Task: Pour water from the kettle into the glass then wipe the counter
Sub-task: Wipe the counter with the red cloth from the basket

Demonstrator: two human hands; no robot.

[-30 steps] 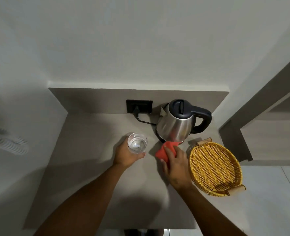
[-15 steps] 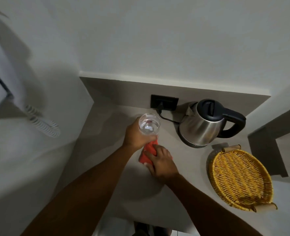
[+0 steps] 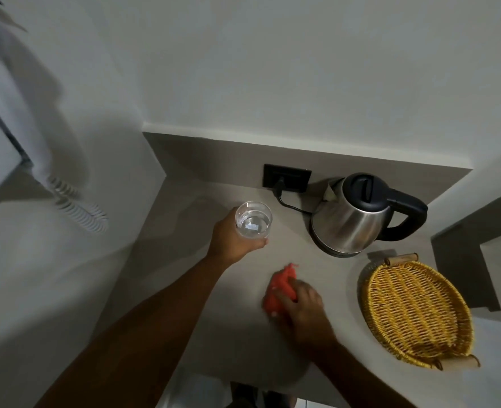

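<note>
My left hand [image 3: 233, 241] grips a clear glass [image 3: 253, 219] with water in it, held at the back left of the grey counter [image 3: 237, 334]; whether it rests on the counter I cannot tell. My right hand [image 3: 303, 307] presses a red cloth [image 3: 281, 287] flat on the counter in front of the kettle, fingers spread over the cloth. The steel kettle [image 3: 350, 222] with black lid and handle stands upright on its base at the back right, its cord plugged into a black wall socket [image 3: 287, 176].
A round yellow wicker tray [image 3: 417, 310] with wooden handles lies at the counter's right end. A white wall-mounted appliance with a coiled cord [image 3: 78, 210] hangs on the left wall. Walls close in the counter at back, left and right.
The right hand slid the red cloth from under the glass toward the right and nearer me. The left hand keeps holding the glass.
</note>
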